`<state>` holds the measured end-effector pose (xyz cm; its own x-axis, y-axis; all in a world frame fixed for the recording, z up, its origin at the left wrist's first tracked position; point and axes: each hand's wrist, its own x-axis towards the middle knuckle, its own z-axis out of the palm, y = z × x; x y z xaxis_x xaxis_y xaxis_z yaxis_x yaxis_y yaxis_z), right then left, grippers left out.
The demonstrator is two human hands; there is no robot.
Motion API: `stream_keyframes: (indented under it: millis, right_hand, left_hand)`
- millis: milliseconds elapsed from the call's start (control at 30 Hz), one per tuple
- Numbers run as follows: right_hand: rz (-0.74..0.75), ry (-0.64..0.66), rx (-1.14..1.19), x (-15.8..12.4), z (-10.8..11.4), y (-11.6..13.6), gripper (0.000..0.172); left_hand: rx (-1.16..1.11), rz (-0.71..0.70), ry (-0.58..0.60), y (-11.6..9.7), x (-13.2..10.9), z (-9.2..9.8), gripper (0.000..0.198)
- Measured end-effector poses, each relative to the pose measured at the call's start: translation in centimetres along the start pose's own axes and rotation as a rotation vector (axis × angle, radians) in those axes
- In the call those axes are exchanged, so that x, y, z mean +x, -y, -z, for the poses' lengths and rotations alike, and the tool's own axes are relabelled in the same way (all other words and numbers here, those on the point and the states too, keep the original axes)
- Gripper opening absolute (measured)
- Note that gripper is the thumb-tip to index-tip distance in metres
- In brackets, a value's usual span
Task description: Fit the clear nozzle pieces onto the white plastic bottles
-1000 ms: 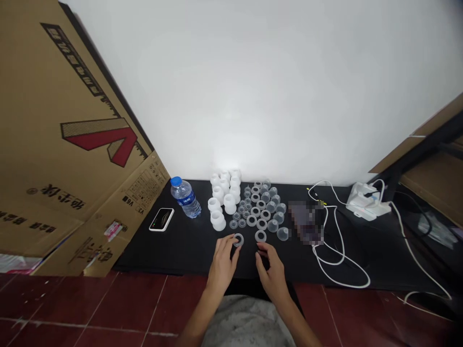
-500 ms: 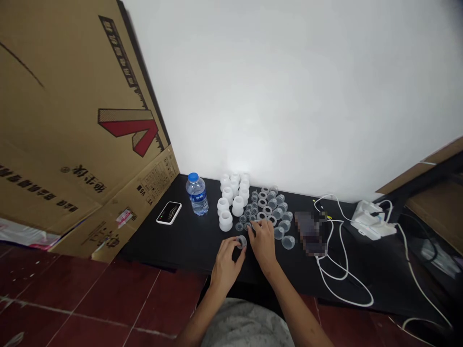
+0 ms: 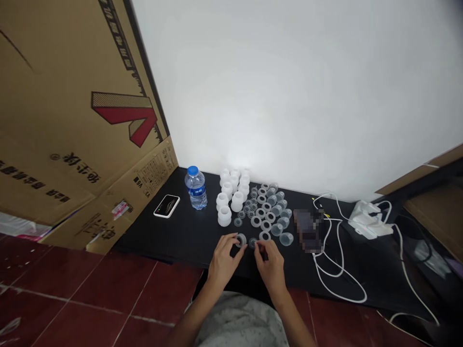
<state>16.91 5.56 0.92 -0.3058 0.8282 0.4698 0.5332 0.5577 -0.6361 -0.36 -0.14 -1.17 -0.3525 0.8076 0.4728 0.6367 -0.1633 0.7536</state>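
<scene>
Left hand [image 3: 224, 260]: palm down, fingers curled, closed on a clear plastic ring [image 3: 241, 240] near the counter's front edge [image 3: 162, 259]. Right hand [image 3: 269, 266]: fingertips bunched just beside a small clear ring [image 3: 253, 243]; grip on it not determinable. Beyond both hands, toward the back edge: loose rows of clear plastic cups [image 3: 277, 229], then white plastic cups [image 3: 224, 216]. Back left: water bottle [image 3: 196, 188], phone [image 3: 166, 206].
</scene>
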Motion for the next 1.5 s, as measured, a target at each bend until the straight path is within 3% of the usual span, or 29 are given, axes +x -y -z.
stream_keyframes:
  millis: [133,333,500,700,867,1200,1500]
  right_hand:
    - [-0.035,0.002,0.009,-1.7,-0.8,-0.5,0.021]
    - [-0.005,-0.004,-0.084,-2.3,-1.7,-1.3,0.025]
    - [-0.003,0.001,-0.127,-2.5,-1.8,-1.2,0.025]
    - [0.019,0.07,-0.023,-2.2,-1.6,-0.8,0.026]
    - [-0.042,0.048,0.009,-2.4,-1.5,-0.7,0.025]
    - [-0.054,0.064,0.223,-3.0,-1.2,-1.3,0.027]
    - [-0.042,0.184,0.345,-3.4,-0.9,-1.4,0.05]
  left_hand:
    - [-0.025,0.005,0.016,0.0,-0.2,0.1,0.011]
    - [-0.003,0.032,0.082,-0.1,-0.7,0.4,0.034]
    - [-0.002,0.003,0.111,-0.2,-0.8,0.7,0.036]
    - [-0.042,-0.111,0.133,0.0,-1.0,1.3,0.043]
    - [-0.055,-0.15,0.137,-0.1,-1.0,1.4,0.043]
    - [-0.016,-0.179,0.318,-0.6,-0.4,1.8,0.047]
    - [-0.03,-0.183,0.366,0.2,-0.4,2.1,0.057]
